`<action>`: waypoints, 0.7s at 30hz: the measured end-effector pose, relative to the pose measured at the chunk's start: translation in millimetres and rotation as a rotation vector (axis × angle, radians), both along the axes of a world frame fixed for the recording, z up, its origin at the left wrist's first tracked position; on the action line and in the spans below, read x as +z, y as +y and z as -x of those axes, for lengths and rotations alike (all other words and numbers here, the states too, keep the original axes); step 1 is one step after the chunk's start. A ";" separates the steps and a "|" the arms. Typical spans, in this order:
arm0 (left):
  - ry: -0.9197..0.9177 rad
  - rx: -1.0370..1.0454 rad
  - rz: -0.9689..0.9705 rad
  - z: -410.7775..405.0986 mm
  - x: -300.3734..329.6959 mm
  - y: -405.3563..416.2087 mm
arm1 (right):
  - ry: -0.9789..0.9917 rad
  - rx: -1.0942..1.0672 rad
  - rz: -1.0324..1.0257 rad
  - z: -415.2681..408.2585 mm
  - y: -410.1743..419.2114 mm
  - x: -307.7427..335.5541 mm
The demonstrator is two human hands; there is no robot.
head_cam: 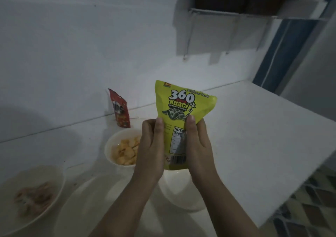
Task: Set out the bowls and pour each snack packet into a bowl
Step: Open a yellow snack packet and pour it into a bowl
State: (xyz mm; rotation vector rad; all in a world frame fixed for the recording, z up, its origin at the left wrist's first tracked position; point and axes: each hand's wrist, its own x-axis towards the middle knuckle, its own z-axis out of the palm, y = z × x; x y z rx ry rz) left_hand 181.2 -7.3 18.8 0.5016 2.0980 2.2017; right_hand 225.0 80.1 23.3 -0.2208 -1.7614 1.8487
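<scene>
Head view, looking down at a white counter [254, 136] in dim light. In the middle of the frame I hold a yellow-green packet of sunflower seeds [183, 113] upright in both hands. My left hand [151, 149] grips its left edge with the thumb laid flat on the front. My right hand [198, 146] grips the right edge the same way, fingers wrapped behind where I cannot see them. I hold it low, by the bottom half, so the sealed top stands free; it looks unopened, and I judge tearing it is the next step.

Directly below the packet, partly hidden by my wrists, sits an empty white bowl [178, 186]. I hold the packet above it, probably so the seeds fall straight in once the top is open.

Left of centre, just beside my left hand, a white bowl of pale orange chips [116, 146] is already filled. At the lower left edge, blurred, is a third bowl with brownish snacks [36, 191]. Between these, at the bottom, a larger pale dish [91, 206] shows only faintly.

Against the wall [72, 55], upper left of centre, a red snack packet [120, 109] stands, likely already emptied, though I cannot tell.
</scene>
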 end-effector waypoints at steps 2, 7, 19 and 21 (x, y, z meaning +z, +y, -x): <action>0.010 -0.099 -0.005 -19.6 -2.5 24.8 | -0.001 -0.046 0.002 -24.8 27.3 -0.3; -0.012 -0.304 0.023 -52.1 -7.8 91.6 | 0.006 -0.114 -0.019 -72.5 99.4 -1.1; -0.002 -0.110 0.333 -85.0 -73.2 229.8 | -0.108 -0.041 -0.114 -135.2 224.9 -67.7; -0.055 -0.096 0.297 -86.7 -80.2 237.2 | -0.145 0.046 -0.128 -139.7 233.1 -81.0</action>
